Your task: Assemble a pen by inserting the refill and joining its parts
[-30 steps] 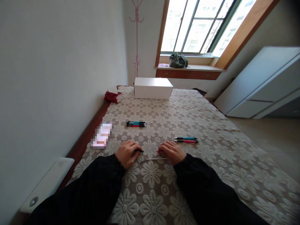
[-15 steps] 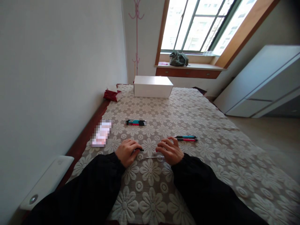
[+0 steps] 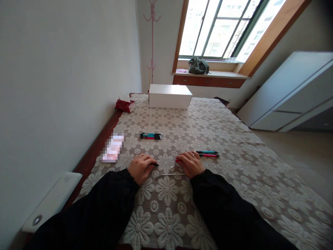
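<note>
My left hand (image 3: 140,168) rests low over the patterned tablecloth, fingers closed around a small black pen part (image 3: 155,164) whose end pokes out to the right. Opposite it, my right hand (image 3: 191,165) has its fingers curled together on a pink pen barrel (image 3: 178,160), most of which the fingers hide. Between the hands a thin, pale pen refill (image 3: 170,174) lies on the cloth, its right end running under my right hand. Just beyond that hand are a blue-and-black pen (image 3: 209,152) and a pink-and-black pen (image 3: 210,156), side by side.
Farther off lies a bundle of several pens (image 3: 151,136). A blurred-out phone-like rectangle (image 3: 113,148) is at the left, with a red tissue pack (image 3: 125,106) behind it. At the far end stands a white box (image 3: 169,100). A white power strip (image 3: 53,201) sits along the wall.
My right hand's fingers have lowered and closed on the pink barrel, which shows more now. My left hand has barely moved, still with the black part.
</note>
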Demonstrator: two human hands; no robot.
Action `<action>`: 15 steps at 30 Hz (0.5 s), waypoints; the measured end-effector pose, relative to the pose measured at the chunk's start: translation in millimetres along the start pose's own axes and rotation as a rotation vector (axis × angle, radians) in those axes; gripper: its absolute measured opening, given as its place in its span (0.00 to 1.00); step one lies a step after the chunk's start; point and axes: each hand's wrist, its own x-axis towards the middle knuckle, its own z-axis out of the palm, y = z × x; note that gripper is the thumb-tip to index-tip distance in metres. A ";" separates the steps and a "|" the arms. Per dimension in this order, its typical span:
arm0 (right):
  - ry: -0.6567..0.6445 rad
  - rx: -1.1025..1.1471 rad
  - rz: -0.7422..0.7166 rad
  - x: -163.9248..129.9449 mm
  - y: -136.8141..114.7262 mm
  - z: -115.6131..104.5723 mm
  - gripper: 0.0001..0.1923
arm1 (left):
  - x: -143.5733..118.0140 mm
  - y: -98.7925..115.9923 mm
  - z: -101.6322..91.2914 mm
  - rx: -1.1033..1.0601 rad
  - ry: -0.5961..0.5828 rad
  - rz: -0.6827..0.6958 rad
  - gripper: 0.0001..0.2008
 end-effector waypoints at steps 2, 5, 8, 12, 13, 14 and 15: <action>-0.004 0.024 -0.044 0.0 -3.8 0.0 0.10 | 0.2 0.2 0.3 0.011 0.000 -0.006 0.09; -0.019 0.063 -0.114 0.3 -8.6 0.4 0.08 | 0.4 -0.5 1.3 0.017 -0.004 -0.012 0.08; -0.014 0.089 -0.093 1.3 -10.3 1.5 0.04 | 0.5 -1.5 1.7 0.028 0.003 -0.027 0.08; -0.014 0.112 -0.089 2.5 -13.4 0.9 0.05 | 0.7 -0.6 0.2 0.041 0.009 -0.051 0.07; -0.019 0.115 -0.093 2.5 -14.7 0.3 0.04 | 0.8 0.0 -0.3 0.039 0.010 -0.053 0.07; -0.026 0.119 -0.093 2.4 -16.0 -0.3 0.04 | 0.9 0.6 -0.8 0.035 0.013 -0.053 0.06; -0.032 0.124 -0.089 2.3 -17.3 -1.0 0.04 | 1.0 1.1 -1.1 0.031 0.017 -0.051 0.06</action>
